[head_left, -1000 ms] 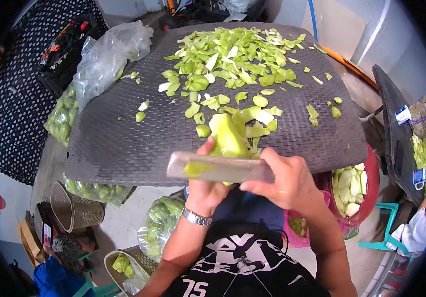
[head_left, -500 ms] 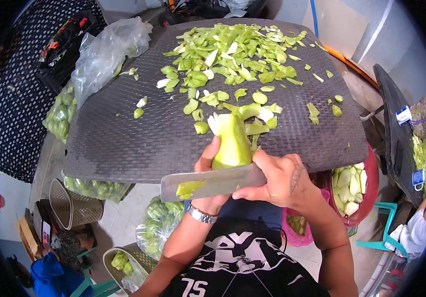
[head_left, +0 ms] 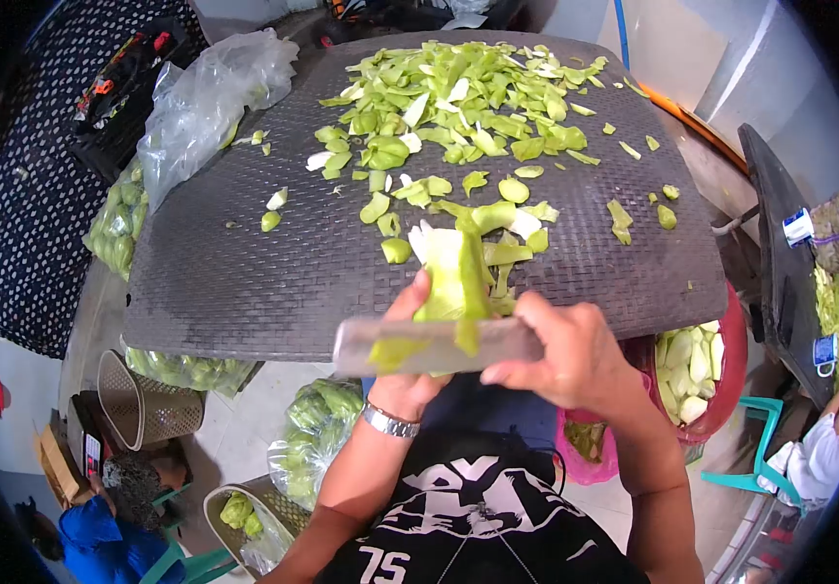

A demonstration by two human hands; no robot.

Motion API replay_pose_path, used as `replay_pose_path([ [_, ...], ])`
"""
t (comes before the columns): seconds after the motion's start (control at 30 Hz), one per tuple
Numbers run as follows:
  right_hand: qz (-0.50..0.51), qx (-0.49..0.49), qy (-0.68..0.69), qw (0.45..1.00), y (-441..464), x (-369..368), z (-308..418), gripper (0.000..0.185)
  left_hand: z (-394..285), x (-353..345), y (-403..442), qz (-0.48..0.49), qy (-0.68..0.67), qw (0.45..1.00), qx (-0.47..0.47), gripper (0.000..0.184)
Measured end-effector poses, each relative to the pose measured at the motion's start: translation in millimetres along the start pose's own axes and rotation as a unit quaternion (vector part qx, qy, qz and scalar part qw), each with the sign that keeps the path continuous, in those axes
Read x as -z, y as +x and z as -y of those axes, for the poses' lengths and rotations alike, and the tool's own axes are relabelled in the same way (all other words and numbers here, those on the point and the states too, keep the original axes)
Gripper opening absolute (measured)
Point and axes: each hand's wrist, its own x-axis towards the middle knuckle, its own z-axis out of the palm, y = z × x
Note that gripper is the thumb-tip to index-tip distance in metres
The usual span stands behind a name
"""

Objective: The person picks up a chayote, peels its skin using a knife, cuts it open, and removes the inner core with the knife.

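Note:
My left hand (head_left: 406, 391) is closed round a pale green, partly peeled vegetable (head_left: 447, 277), held upright at the table's near edge. Its sides are cut into flat faces, and white showing near my fingertips is hard to make out. In my right hand (head_left: 575, 352) is a broad-bladed cleaver (head_left: 371, 348), its blade lying across the lower end of the vegetable and slightly blurred. Green peel sticks to the blade. Just beyond, loose peels (head_left: 507, 253) lie on the dark woven-pattern table (head_left: 234, 292).
A large heap of peels (head_left: 478, 88) covers the far side. At the left edge lies a clear plastic bag (head_left: 195, 117). Below right stands a red basin (head_left: 731, 341) of peeled vegetables; bagged green ones (head_left: 314, 438) sit on the floor. Another person (head_left: 108, 535) is at lower left.
The cleaver has shifted a little right with my right hand, and a second strip of peel now shows on its blade. My left hand keeps hold of the vegetable.

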Motion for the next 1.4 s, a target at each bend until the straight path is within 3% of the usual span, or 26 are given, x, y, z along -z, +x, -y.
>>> replay_pose_path([
  [0.03, -0.001, 0.012, -0.013, 1.0, 2, -3, 2, 0.064, -3, -5, -1, 0.035, -0.005, 0.999, 0.021, 0.061],
  [0.2, 0.005, 0.063, -0.043, 0.997, 8, -9, -2, 0.068, -3, -11, -4, -0.017, 0.015, 1.0, -0.002, 0.065],
  [0.23, -0.01, 0.046, -0.054, 0.997, 10, -7, -7, 0.068, -2, -13, -5, -0.032, 0.034, 0.999, -0.013, 0.067],
  [0.37, -0.055, -0.076, -0.049, 0.994, 11, 1, -55, 0.062, -5, 2, -17, 0.113, 0.098, 0.988, 0.042, 0.07],
  [0.5, -0.053, -0.227, -0.053, 0.971, 8, 22, -64, 0.054, -6, -11, -23, 0.074, 0.069, 0.995, -0.001, 0.068],
  [0.57, -0.049, -0.233, 0.003, 0.971, 5, 18, -50, 0.053, -7, -10, -20, 0.042, 0.074, 0.996, -0.005, 0.067],
  [0.63, -0.061, -0.19, 0.047, 0.979, 6, 8, -27, 0.056, -13, -10, -14, 0.068, 0.113, 0.991, -0.005, 0.057],
  [0.73, 0.034, -0.027, 0.036, 0.998, 4, 6, 4, 0.06, -3, 6, -4, -0.04, 0.08, 0.995, -0.04, 0.065],
  [0.93, -0.03, 0.074, -0.06, 0.995, 12, -6, -2, 0.066, -3, 0, -15, 0.0, 0.031, 0.999, -0.005, 0.061],
  [1.0, -0.033, 0.037, -0.07, 0.996, 13, 3, -19, 0.067, -2, -7, -27, -0.004, 0.045, 0.999, 0.004, 0.051],
  [1.03, -0.041, 0.035, -0.066, 0.996, 12, 6, -31, 0.066, -3, -2, -26, 0.05, 0.074, 0.996, -0.008, 0.06],
  [1.13, -0.039, -0.026, -0.115, 0.992, -1, 11, -62, 0.064, -14, -7, -24, 0.06, 0.055, 0.996, 0.024, 0.066],
  [1.4, -0.041, -0.05, -0.069, 0.996, 4, 0, -29, 0.063, 1, -2, -24, 0.022, 0.071, 0.996, 0.051, 0.065],
])
